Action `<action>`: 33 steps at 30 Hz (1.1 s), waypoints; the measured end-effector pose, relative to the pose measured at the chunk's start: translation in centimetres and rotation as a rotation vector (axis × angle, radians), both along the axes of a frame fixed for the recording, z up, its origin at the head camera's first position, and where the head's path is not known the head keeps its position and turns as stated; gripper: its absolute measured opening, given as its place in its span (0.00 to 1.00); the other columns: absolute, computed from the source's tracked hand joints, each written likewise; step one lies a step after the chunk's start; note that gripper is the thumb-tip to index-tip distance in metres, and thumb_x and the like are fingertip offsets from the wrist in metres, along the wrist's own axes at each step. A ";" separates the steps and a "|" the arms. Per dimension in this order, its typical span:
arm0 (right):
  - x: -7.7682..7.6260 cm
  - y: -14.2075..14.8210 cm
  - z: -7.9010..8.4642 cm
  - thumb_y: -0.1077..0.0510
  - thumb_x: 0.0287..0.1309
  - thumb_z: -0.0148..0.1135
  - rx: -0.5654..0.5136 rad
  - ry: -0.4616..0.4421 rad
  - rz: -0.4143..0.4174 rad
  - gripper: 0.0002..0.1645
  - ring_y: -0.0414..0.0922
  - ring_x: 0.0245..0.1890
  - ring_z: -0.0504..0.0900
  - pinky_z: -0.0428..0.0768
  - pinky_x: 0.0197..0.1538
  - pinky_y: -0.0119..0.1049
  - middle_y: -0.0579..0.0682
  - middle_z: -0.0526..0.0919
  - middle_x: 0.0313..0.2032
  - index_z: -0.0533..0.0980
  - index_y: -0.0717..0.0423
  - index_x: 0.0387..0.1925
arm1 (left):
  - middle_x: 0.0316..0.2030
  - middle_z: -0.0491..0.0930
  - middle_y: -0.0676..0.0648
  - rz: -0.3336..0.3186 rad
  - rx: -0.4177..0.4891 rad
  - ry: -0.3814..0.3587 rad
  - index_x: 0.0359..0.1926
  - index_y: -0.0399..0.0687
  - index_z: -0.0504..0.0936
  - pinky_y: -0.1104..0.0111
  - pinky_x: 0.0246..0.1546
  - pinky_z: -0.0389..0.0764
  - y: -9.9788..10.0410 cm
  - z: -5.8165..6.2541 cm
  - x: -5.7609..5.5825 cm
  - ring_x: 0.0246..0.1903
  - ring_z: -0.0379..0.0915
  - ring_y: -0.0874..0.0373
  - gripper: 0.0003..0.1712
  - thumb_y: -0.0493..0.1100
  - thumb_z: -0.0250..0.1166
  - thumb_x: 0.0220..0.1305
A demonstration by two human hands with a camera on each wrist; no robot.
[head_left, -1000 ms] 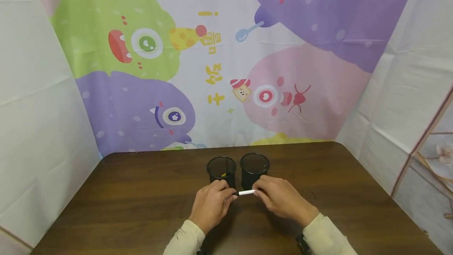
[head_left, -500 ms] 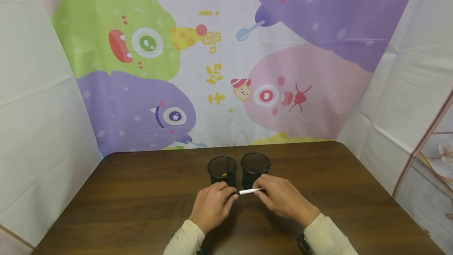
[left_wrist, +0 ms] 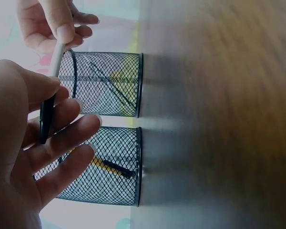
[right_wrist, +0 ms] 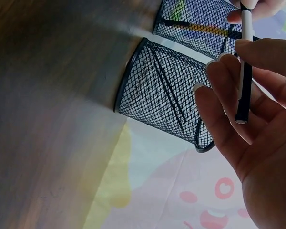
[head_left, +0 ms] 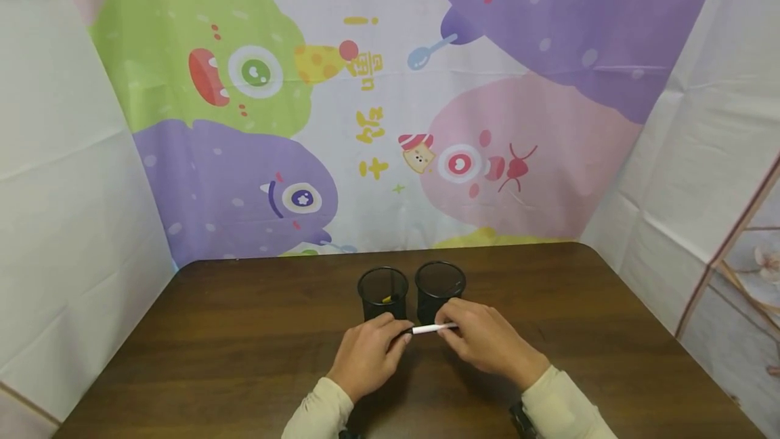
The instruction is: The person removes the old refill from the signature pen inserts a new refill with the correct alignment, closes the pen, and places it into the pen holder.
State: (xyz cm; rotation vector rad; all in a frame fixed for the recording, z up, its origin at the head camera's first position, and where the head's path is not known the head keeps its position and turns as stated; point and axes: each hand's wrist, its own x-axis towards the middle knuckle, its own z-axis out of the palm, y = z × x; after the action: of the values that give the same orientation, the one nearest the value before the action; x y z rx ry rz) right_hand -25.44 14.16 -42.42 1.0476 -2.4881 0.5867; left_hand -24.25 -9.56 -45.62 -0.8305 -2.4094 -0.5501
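A slim pen (head_left: pixel 425 328) with a white barrel and black ends is held level between both hands, in front of two black mesh pen cups. My left hand (head_left: pixel 367 356) pinches its black part between thumb and forefinger; the left wrist view shows the tapered black end (left_wrist: pixel 46 119) lying over the other fingers. With thumb and fingertips, my right hand (head_left: pixel 487 341) pinches the opposite side. The right wrist view shows that black end (right_wrist: pixel 243 112) pointing toward the palm. The left cup (head_left: pixel 374 308) has a yellow-and-black pen (left_wrist: pixel 107 166) inside. Behind the right fingers stands the right cup (head_left: pixel 429 307).
Inside the right cup leans a thin dark stick (right_wrist: pixel 169 90). The brown wooden table (head_left: pixel 231 330) runs back to a cartoon-printed cloth (head_left: pixel 378 215), with pale cloth walls (head_left: pixel 73 188) at both sides.
The pen has turned slightly and more of its right part shows past my right fingers. My left fingers have shifted a little; the cups stand as before.
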 end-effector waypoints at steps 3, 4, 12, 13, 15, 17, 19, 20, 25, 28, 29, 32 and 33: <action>0.0 0.0 0.0 0.61 0.56 0.72 0.000 0.002 -0.002 0.10 0.31 0.29 0.75 0.78 0.32 0.32 0.36 0.78 0.32 0.77 0.46 0.33 | 0.29 0.77 0.59 -0.011 0.007 -0.019 0.44 0.52 0.88 0.72 0.20 0.71 0.0 0.1 0.1 0.21 0.66 0.69 0.08 0.47 0.68 0.67; 0.0 -0.1 0.0 0.62 0.56 0.72 -0.001 0.003 -0.003 0.11 0.31 0.29 0.75 0.78 0.32 0.32 0.36 0.78 0.32 0.77 0.46 0.32 | 0.29 0.76 0.59 -0.015 0.009 -0.026 0.44 0.52 0.88 0.73 0.20 0.70 0.0 0.1 0.1 0.21 0.65 0.69 0.09 0.47 0.68 0.67; 0.1 -0.3 0.4 0.63 0.54 0.73 0.002 0.010 0.016 0.13 0.33 0.27 0.73 0.77 0.31 0.31 0.37 0.75 0.30 0.76 0.46 0.32 | 0.27 0.75 0.60 -0.022 0.029 -0.049 0.40 0.54 0.88 0.74 0.20 0.70 0.0 0.2 0.2 0.21 0.64 0.71 0.09 0.51 0.68 0.67; 0.2 -0.4 0.4 0.63 0.54 0.73 0.003 0.009 0.018 0.13 0.33 0.27 0.73 0.77 0.31 0.31 0.37 0.75 0.30 0.76 0.46 0.32 | 0.26 0.75 0.60 -0.023 0.032 -0.052 0.39 0.54 0.88 0.74 0.20 0.70 -0.1 0.2 0.2 0.21 0.64 0.71 0.09 0.51 0.68 0.67; 0.2 -0.5 0.4 0.63 0.53 0.74 0.005 0.007 0.017 0.14 0.32 0.27 0.73 0.76 0.31 0.31 0.37 0.74 0.30 0.75 0.46 0.32 | 0.26 0.75 0.61 -0.022 0.034 -0.059 0.39 0.54 0.88 0.74 0.20 0.69 -0.1 0.2 0.2 0.21 0.64 0.71 0.08 0.51 0.68 0.67; 0.3 -0.5 0.5 0.64 0.53 0.74 0.008 0.005 0.013 0.15 0.32 0.27 0.72 0.76 0.31 0.31 0.37 0.74 0.30 0.75 0.46 0.31 | 0.26 0.75 0.61 -0.025 0.036 -0.069 0.39 0.55 0.88 0.74 0.20 0.69 -0.2 0.2 0.2 0.21 0.64 0.71 0.08 0.51 0.67 0.68; 0.3 -0.6 0.5 0.64 0.52 0.75 0.008 0.000 0.014 0.16 0.32 0.27 0.72 0.76 0.31 0.31 0.37 0.74 0.29 0.74 0.46 0.31 | 0.26 0.75 0.61 -0.027 0.035 -0.070 0.39 0.55 0.88 0.74 0.20 0.69 -0.2 0.2 0.1 0.21 0.64 0.71 0.08 0.51 0.67 0.68; 0.2 -0.7 0.5 0.64 0.52 0.75 0.010 -0.003 0.012 0.16 0.32 0.27 0.71 0.76 0.31 0.31 0.37 0.73 0.29 0.74 0.46 0.31 | 0.26 0.74 0.61 -0.027 0.034 -0.067 0.39 0.55 0.88 0.74 0.20 0.69 -0.3 0.2 0.1 0.20 0.64 0.71 0.08 0.51 0.67 0.68; 0.3 -0.6 0.4 0.58 0.56 0.73 0.018 -0.054 0.000 0.09 0.31 0.29 0.73 0.77 0.33 0.32 0.36 0.76 0.32 0.78 0.47 0.35 | 0.26 0.74 0.61 -0.032 0.024 -0.028 0.39 0.56 0.88 0.73 0.20 0.69 -0.3 0.1 0.1 0.20 0.63 0.71 0.07 0.51 0.69 0.65; 0.5 -0.5 0.4 0.52 0.61 0.70 0.017 -0.108 -0.012 0.09 0.31 0.31 0.75 0.78 0.35 0.33 0.35 0.78 0.35 0.82 0.50 0.40 | 0.28 0.75 0.61 -0.044 0.020 -0.004 0.39 0.56 0.88 0.74 0.20 0.69 -0.3 0.0 0.1 0.20 0.63 0.71 0.07 0.50 0.71 0.64; 0.5 -0.5 0.5 0.50 0.63 0.68 0.019 -0.125 -0.015 0.10 0.31 0.32 0.76 0.79 0.36 0.33 0.35 0.78 0.35 0.83 0.51 0.42 | 0.28 0.76 0.61 -0.047 0.020 0.005 0.39 0.56 0.88 0.74 0.20 0.69 -0.3 0.0 0.1 0.20 0.63 0.71 0.07 0.50 0.71 0.63; 0.4 -0.7 0.6 0.45 0.69 0.62 0.033 -0.162 -0.018 0.14 0.30 0.31 0.75 0.78 0.36 0.33 0.32 0.78 0.35 0.85 0.48 0.43 | 0.28 0.76 0.61 -0.045 0.024 0.033 0.39 0.56 0.88 0.75 0.19 0.69 -0.5 0.0 0.0 0.20 0.63 0.72 0.07 0.50 0.72 0.62; 0.4 -0.8 0.7 0.45 0.70 0.60 0.039 -0.166 -0.016 0.14 0.30 0.30 0.74 0.77 0.36 0.33 0.31 0.78 0.35 0.86 0.47 0.43 | 0.28 0.76 0.61 -0.041 0.025 0.042 0.40 0.57 0.88 0.75 0.20 0.69 -0.5 0.0 0.0 0.20 0.63 0.72 0.07 0.50 0.73 0.62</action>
State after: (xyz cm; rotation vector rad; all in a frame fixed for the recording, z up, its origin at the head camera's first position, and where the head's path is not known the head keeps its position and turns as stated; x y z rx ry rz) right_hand -25.09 13.35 -41.75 1.0310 -2.6588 0.6471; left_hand -24.26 -10.08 -45.62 -0.8737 -2.3471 -0.5718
